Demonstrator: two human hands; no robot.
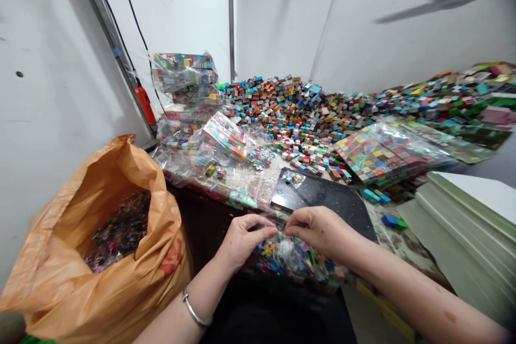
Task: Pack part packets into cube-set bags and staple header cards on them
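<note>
Close together above the near edge of the table, my left hand [250, 234] and my right hand [318, 230] each pinch with thumb and forefinger. Between the fingertips shows what looks like a thin clear plastic bag [281, 221], small and partly hidden by the fingers. Just beneath the hands is a heap of small colourful plastic pieces [290, 258], some in clear wrapping. Behind them lies a black board [322, 193], with one small clear packet [293, 178] of coloured pieces near its far left corner.
An orange sack [161, 220] holding many small packets stands open at left. Piled small coloured boxes [274, 97] cover the table's back. Plastic-wrapped box blocks [185, 80] are stacked at back left; another wrapped block [374, 150] lies right. Pale green sheets [463, 231] stand at right.
</note>
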